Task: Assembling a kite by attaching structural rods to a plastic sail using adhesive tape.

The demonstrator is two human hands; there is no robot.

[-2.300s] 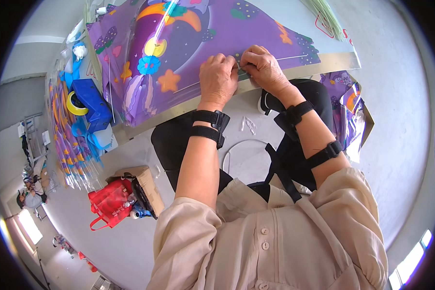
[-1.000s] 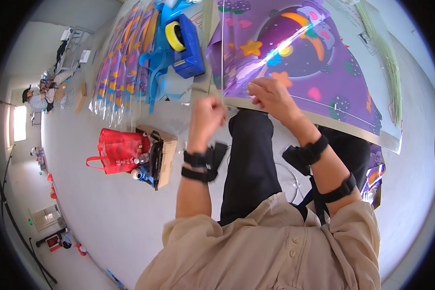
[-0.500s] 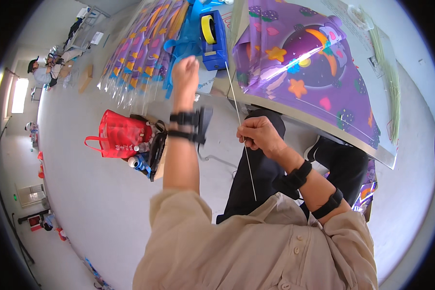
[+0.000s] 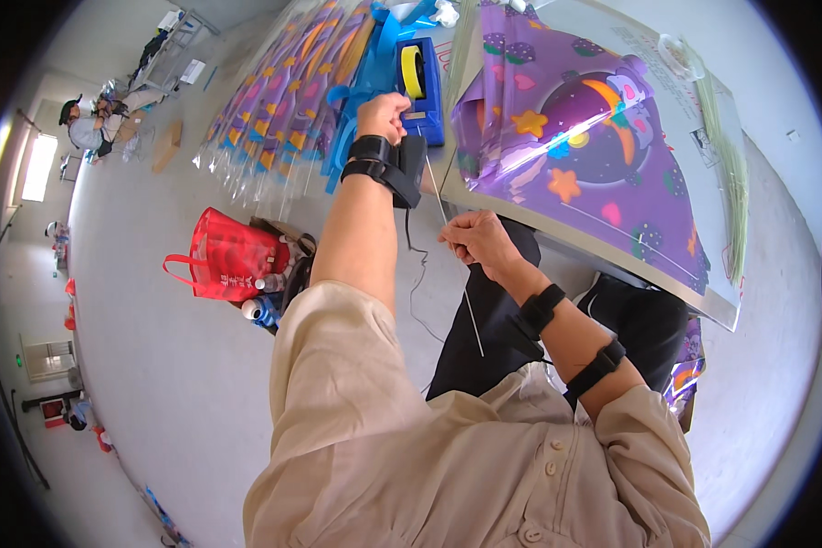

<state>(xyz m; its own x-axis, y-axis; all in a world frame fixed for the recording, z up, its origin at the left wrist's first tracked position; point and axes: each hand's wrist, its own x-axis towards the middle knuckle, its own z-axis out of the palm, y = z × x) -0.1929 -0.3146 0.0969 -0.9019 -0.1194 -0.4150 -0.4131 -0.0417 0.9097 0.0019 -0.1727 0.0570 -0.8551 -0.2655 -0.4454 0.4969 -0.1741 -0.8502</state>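
My right hand pinches a thin white rod between thumb and fingers, just off the table's near edge. The rod slants, its lower end over my dark trouser leg and its upper end up by the table corner. My left hand is closed beside the front of a blue tape dispenser that carries a yellow roll. Whatever its curled fingers may hold is too small to make out. Right of the dispenser lies a glossy purple printed sheet with stars and a moon.
A bundle of thin pale rods lies along the table's right side. Purple printed strips in clear plastic and blue ribbon are at the left. A red bag stands lower left. Another person sits far left.
My left hand has moved right and slightly up, to the dispenser's front. My right hand has shifted slightly up and left, still pinching the rod.
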